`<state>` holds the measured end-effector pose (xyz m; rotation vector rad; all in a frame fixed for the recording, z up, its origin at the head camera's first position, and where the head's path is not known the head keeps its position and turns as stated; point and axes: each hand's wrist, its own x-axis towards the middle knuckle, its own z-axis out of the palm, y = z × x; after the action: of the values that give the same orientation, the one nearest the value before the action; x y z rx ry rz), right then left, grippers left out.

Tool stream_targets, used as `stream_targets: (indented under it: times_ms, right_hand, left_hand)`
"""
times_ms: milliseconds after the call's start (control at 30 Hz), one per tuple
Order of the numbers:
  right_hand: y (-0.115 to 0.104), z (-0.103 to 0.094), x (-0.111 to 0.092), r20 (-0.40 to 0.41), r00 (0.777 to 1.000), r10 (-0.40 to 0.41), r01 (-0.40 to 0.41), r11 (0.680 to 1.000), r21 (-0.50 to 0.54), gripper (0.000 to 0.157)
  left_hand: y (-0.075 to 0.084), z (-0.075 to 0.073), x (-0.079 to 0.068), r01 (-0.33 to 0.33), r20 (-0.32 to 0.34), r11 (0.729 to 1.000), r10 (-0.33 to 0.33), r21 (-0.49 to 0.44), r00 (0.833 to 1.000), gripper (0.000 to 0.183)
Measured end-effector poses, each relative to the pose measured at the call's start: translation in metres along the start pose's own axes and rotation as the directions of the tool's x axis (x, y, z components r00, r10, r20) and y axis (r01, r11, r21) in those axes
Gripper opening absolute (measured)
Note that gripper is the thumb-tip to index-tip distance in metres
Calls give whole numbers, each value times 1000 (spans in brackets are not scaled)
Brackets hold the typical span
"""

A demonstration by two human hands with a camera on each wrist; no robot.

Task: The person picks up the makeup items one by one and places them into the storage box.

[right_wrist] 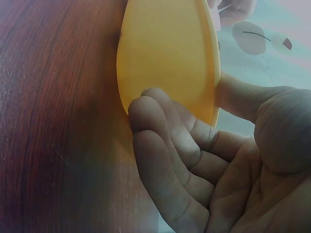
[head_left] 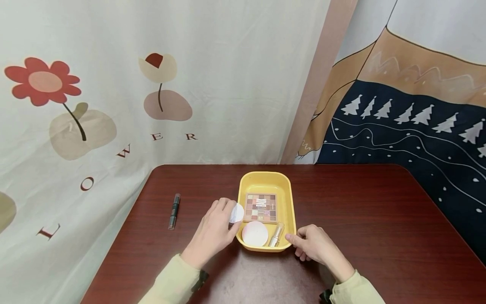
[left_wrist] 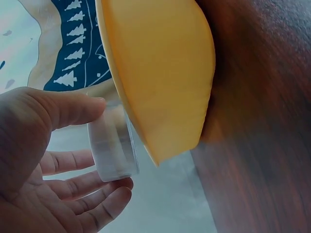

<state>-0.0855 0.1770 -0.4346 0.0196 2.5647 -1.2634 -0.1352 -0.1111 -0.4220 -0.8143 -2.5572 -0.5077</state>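
The left hand [head_left: 214, 229] pinches a small clear-walled container [left_wrist: 112, 148] between thumb and fingers, at the left rim of the yellow tray [head_left: 265, 180], while the right hand [head_left: 314, 245] grips the tray near its front right corner, thumb at the rim and fingers curled against the outer wall. The step in hand looks like passing the container across that rim; whether inward or outward cannot be told. The next move seems to call for clearing the edge, with the tray held steady. On the dark red table [head_left: 379, 202] stands the deep, round-cornered tray; inside lie a many-shaded palette [head_left: 261, 209], a round pale compact [head_left: 255, 234] and a slim lipstick tube [head_left: 276, 235]. The container is a short, whitish, translucent cylinder, its contents unclear
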Motion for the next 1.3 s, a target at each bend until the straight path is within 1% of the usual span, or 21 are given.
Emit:
stream_targets:
  times_ms: [233,467,733,1100,1300]
  right_hand:
    - [-1,0,0,-2,1000,6,-6,1000,1,37]
    - [-2,1,0,-5,1000,18,-18,1000,-2,37]
    - [-1,1,0,-6,1000,20,-20,1000,-2,36]
    - [-1,1,0,-5,1000,14,-14,1000,1,37]
    - [0,1,0,-5,1000,13,-13,1000,6,36]
  left_hand:
    - [7,2,2,-35,-10,999,34,-14,999,41]
    - [13,5,4,-49,8,999,49,-10,999,40]
    - [17,7,3,-69,14,997,69,-18,998,40]
    - [20,9,4,-72,27,997,73,-36,997,39]
    - [21,12,4,-79,32,996,79,-30,996,40]
